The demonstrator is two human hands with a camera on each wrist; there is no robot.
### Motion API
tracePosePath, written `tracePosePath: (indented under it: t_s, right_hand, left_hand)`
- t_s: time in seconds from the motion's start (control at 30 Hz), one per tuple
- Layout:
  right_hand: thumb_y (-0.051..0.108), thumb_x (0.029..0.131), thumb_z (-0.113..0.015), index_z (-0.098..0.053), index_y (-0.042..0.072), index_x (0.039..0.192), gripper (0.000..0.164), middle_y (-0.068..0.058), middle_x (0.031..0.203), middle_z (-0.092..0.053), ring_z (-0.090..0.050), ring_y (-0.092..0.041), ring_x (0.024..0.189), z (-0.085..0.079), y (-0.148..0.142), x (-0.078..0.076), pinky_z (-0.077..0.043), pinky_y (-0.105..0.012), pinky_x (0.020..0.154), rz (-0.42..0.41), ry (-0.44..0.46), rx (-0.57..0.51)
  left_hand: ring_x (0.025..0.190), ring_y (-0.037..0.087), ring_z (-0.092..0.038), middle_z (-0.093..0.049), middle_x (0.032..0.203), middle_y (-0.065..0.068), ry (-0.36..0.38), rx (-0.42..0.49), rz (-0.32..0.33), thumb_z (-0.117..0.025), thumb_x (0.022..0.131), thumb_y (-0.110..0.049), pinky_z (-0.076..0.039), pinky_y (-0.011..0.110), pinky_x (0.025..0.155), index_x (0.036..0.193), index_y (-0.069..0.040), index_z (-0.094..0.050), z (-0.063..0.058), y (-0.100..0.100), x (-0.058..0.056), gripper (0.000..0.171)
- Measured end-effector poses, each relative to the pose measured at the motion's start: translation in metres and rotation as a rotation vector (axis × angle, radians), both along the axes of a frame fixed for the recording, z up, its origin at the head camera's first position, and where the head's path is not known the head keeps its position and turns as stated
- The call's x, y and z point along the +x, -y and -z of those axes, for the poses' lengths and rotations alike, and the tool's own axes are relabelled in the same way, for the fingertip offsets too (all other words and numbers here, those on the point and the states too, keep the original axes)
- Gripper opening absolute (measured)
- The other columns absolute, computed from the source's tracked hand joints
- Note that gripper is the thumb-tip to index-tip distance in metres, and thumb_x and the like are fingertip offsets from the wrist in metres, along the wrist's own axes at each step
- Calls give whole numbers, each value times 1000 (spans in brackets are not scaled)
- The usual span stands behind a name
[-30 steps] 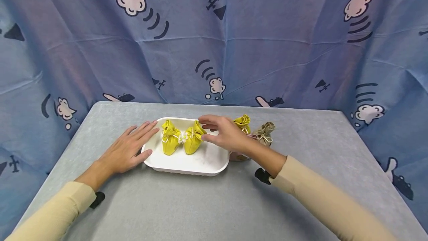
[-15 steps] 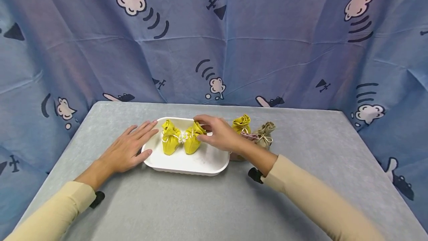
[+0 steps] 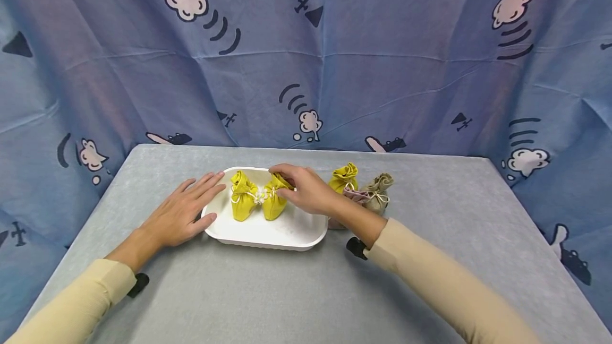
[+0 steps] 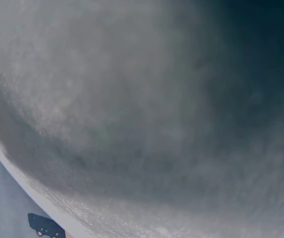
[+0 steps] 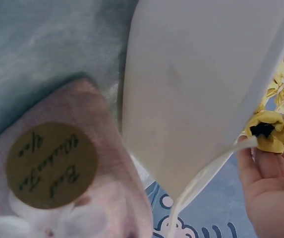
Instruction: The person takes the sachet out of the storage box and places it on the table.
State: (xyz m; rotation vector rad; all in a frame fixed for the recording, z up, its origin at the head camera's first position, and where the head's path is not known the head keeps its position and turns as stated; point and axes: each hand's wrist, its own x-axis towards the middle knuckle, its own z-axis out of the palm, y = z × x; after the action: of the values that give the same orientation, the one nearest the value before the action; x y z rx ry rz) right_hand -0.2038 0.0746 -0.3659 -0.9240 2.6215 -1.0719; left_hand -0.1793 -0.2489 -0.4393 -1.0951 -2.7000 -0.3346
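Two yellow drawstring pouches stand side by side in a white tray (image 3: 258, 233), tied with white cord. My right hand (image 3: 308, 190) reaches over the tray's right side and pinches the top of the right yellow pouch (image 3: 273, 207). In the right wrist view the thumb and fingers close around that pouch's gathered mouth (image 5: 266, 131). The left yellow pouch (image 3: 244, 206) stands apart from both hands. My left hand (image 3: 181, 211) lies against the tray's left rim with its fingers extended. The left wrist view holds mostly a blurred grey surface (image 4: 107, 99).
Right of the tray, partly behind my right forearm, stand another yellow pouch (image 3: 345, 177), an olive-beige pouch (image 3: 380, 195) and a pink pouch (image 5: 117, 183) with a round gold sticker (image 5: 52, 166). A patterned blue curtain (image 3: 382, 78) hangs behind the grey table (image 3: 229, 291).
My right hand has moved left, from beside the right yellow pouch onto its top. That pouch's top now leans slightly left. My left hand stays in place.
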Motion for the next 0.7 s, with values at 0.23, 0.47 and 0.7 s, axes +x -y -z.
tracePosePath:
  t_s: [0.23,0.47,0.7]
  right_hand:
    - [-4,93,-63,-60,1,134,41,-14,133,-63,-63,-25,116,-3,0,1,-50,-33,98,14,30,1]
    - [-6,93,-62,-63,-1,129,36,-13,127,-67,-66,-23,111,-2,-4,0,-52,-32,94,7,42,-1]
    - [-7,94,-61,-64,-2,128,35,-13,126,-67,-66,-22,111,-6,-7,2,-52,-31,94,-9,47,9]
  left_hand:
    - [147,30,-29,-28,163,7,0,4,-1,-56,96,-34,-24,58,112,150,-7,-43,0,-1,0,62]
    - [147,31,-29,-28,162,7,-3,5,2,-55,96,-34,-24,57,112,150,-6,-43,0,0,0,61]
    - [146,32,-30,-29,162,8,-11,8,9,-56,96,-33,-25,57,111,150,-6,-43,0,0,1,62]
